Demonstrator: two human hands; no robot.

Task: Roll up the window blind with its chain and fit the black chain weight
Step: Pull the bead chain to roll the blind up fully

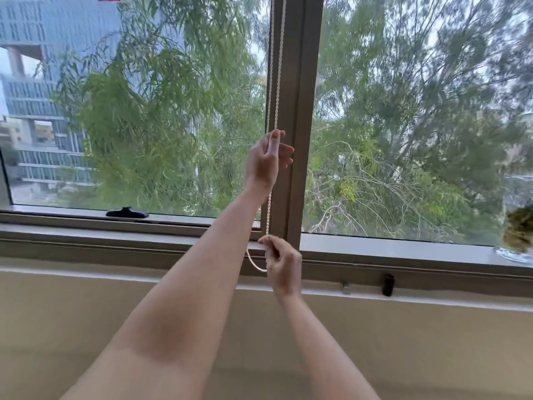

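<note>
A white bead chain (276,90) hangs in two strands down the brown window post (300,111) and ends in a loop below the sill. My left hand (266,160) is raised and pinches one strand between thumb and fingers at mid-window height. Lower down, my right hand (281,262) pinches the chain just above the bottom loop, at the level of the sill. The black chain weight (388,284) stands on the ledge under the sill, to the right of my right hand and apart from the chain. The blind itself is out of view above.
A black window handle (127,212) lies on the frame at the left. A small metal clip (346,287) sits on the ledge beside the black weight. A glass bowl with a plant (517,243) stands on the sill at the far right. A beige wall runs below.
</note>
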